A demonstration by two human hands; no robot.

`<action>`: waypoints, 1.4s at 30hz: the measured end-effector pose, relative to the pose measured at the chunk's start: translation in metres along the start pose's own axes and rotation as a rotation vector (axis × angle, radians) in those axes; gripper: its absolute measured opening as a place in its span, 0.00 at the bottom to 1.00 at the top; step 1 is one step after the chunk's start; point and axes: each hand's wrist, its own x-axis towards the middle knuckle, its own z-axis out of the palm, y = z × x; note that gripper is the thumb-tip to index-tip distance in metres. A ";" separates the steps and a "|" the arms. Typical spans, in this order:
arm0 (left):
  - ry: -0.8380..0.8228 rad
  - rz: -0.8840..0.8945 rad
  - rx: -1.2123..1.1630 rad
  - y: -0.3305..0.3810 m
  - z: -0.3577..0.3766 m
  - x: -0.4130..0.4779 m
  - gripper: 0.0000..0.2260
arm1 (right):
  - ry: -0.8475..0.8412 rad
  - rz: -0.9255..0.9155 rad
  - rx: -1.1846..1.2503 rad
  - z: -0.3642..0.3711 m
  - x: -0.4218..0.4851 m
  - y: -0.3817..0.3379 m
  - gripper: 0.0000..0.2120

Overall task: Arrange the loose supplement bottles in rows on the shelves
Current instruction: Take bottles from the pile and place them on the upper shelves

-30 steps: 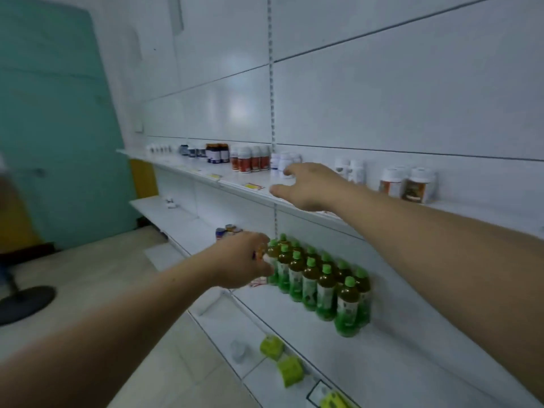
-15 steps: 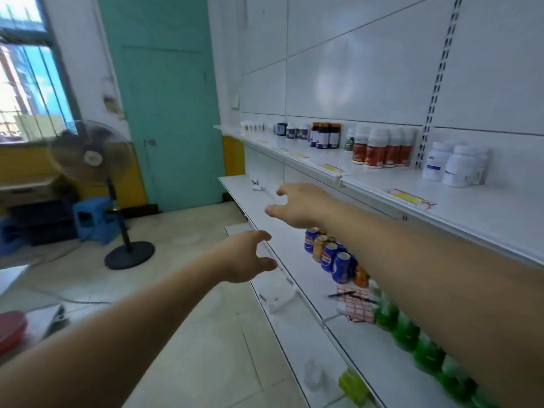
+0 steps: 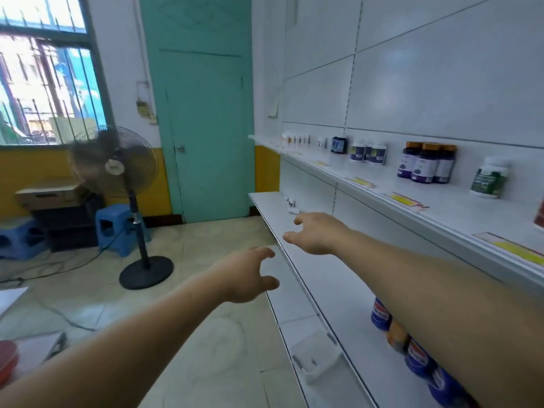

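- Right hand (image 3: pixel 318 234): empty, fingers loosely spread and slightly curled, thumb apart. It hovers over the middle shelf (image 3: pixel 323 278) and touches nothing.
- Left hand (image 3: pixel 247 275): also empty, fingers relaxed and half-curled. It hangs just off the front edge of the middle shelf, over the floor.
- The supplement stock stands on the top shelf (image 3: pixel 441 201) against the back wall, in separate clusters:
  - small bottles (image 3: pixel 294 139) at the far end
  - 1 dark jar (image 3: pixel 338 145)
  - blue-label bottles (image 3: pixel 368 150) close together
  - 3 purple bottles (image 3: pixel 426 163) with orange caps, touching
  - 1 green bottle (image 3: pixel 488 178) alone, well apart from the purple group
- All of these are upright. Yellow price tags lie along the shelf lip.
- Small pieces (image 3: pixel 291 204) sit at the far end of the middle shelf, just beyond the right fingertips. They are too small to identify.
- Cans (image 3: pixel 381 315) stand on the middle shelf, partly hidden under the right forearm.
- A fan (image 3: pixel 114 166) and a door (image 3: pixel 206 128) stand off to the left, away from the work.
- Step, as I judge it: between placements, with both hands free and reaching toward the far end of the shelving for the next item.
- Next move, as I judge it:
  - settle on 1 target, either the small pieces ahead or a stray such as the green bottle
  - close the fingers round its body and keep it upright
  - set it flush beside its own kind, without knocking its neighbours
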 end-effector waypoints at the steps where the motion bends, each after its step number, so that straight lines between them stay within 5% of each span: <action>1: 0.003 0.003 -0.011 -0.019 -0.004 0.024 0.29 | -0.006 0.009 -0.003 0.007 0.030 -0.002 0.29; 12: -0.104 0.065 -0.043 -0.168 -0.056 0.288 0.29 | -0.031 0.143 0.068 0.036 0.317 -0.004 0.29; 28: -0.351 0.200 0.094 -0.306 -0.010 0.717 0.29 | -0.134 0.422 0.257 0.144 0.707 0.102 0.31; 42: -0.607 0.407 0.068 -0.480 0.013 1.055 0.28 | -0.060 0.947 0.379 0.260 0.941 0.120 0.28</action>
